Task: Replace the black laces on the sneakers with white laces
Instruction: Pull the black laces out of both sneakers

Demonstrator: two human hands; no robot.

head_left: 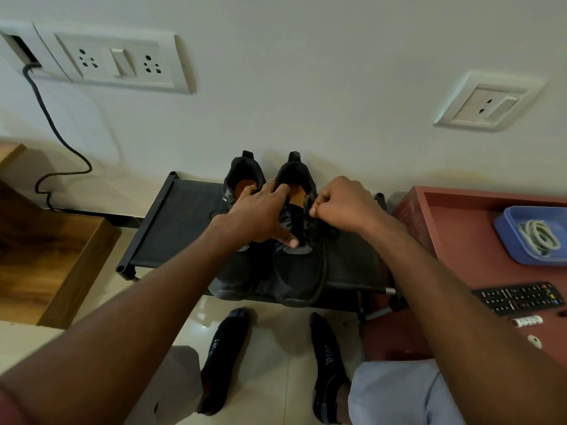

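A pair of black sneakers (270, 240) sits side by side on a low black shoe rack (171, 228) against the wall, heels to the far side. The left hand (260, 216) rests spread across both shoes, fingers reaching into their openings. The right hand (340, 204) pinches the black lace (322, 262) of the right-side sneaker, its loose end trailing toward the toe. White laces (538, 237) lie coiled in a blue tray (506, 237) on the red worktop (454, 228) at right, near a remote control (521, 297).
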